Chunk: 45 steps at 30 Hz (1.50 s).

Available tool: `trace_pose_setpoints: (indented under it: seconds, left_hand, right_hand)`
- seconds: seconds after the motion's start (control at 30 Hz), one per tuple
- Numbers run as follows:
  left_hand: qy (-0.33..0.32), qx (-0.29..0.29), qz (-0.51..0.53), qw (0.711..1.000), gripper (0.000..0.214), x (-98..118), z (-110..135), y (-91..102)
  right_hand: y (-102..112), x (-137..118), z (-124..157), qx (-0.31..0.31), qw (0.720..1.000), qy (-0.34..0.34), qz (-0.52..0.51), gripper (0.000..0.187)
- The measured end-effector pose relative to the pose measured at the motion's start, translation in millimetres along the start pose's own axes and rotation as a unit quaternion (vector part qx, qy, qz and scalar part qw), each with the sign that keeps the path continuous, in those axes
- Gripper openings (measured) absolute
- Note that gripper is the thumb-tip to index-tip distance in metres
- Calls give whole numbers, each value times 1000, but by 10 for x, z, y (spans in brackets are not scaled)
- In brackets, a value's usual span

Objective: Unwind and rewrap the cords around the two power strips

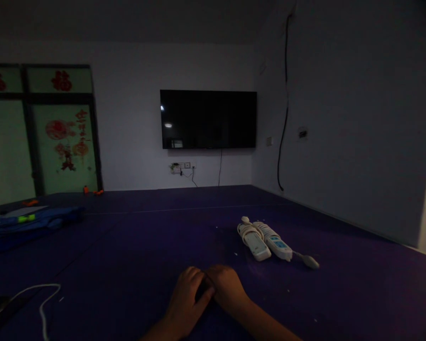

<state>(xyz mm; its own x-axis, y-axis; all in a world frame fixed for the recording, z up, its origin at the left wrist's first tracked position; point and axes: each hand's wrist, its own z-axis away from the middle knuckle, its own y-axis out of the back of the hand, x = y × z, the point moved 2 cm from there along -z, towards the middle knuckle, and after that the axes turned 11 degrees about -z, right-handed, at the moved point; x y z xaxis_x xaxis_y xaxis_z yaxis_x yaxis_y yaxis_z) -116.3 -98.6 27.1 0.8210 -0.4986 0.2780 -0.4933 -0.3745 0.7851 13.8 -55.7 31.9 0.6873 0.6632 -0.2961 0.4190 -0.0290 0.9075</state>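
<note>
My left hand [186,300] and my right hand [227,284] meet low in the middle of the head view, over a dark purple surface [135,274]. On the left hand, the thumb stands apart from the bent fingers, with a dark gap between, and its tip touches or nearly touches the right hand. The right hand is curled with its back toward me; its fingertips and anything under them are hidden. Beyond them to the right lie two white power strips, a left one [258,247] and a right one [277,245], side by side with cords wound round them.
A white cable [42,310] curves at lower left beside a dark flat object [0,310]. Folded blue cloth [53,215] lies at far left; small orange items [85,189] sit near the door [64,156]. A television [208,119] hangs on the back wall; a black cable [286,118] runs down the right wall.
</note>
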Motion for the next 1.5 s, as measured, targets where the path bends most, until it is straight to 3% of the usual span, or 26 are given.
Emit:
trace_pose_setpoints:
  seconds: [0.13, 0.4, 0.57, 1.03, 1.23, 1.37, 1.5]
  left_hand:
    - [-7, 14, -2, 1000, 31, -6, 9, -5]
    - [1, -22, 4, 1000, 29, 7, -11, -2]
    - [-14, 0, -2, 1000, 29, 17, -1, 11]
    - [-44, 27, -82, 995, 37, -117, 42, -109]
    - [-46, 35, -103, 993, 41, -166, 49, -162]
    - [-12, 6, -109, 994, 47, -208, 59, -184]
    - [9, -27, -100, 995, 49, -178, 47, -154]
  right_hand:
    - [-5, 12, -2, 4, 1000, -2, 17, 24]
    - [16, -4, 16, 37, 999, -17, -30, 24]
    - [9, 24, 25, 74, 994, -15, -81, 40]
    - [-29, 4, 2, 52, 994, -24, -89, 33]
    - [-26, 29, 9, 75, 991, -27, -111, 43]
    - [-10, 48, 18, 92, 988, -39, -115, 55]
    - [-19, 53, 10, 82, 992, -33, -95, 49]
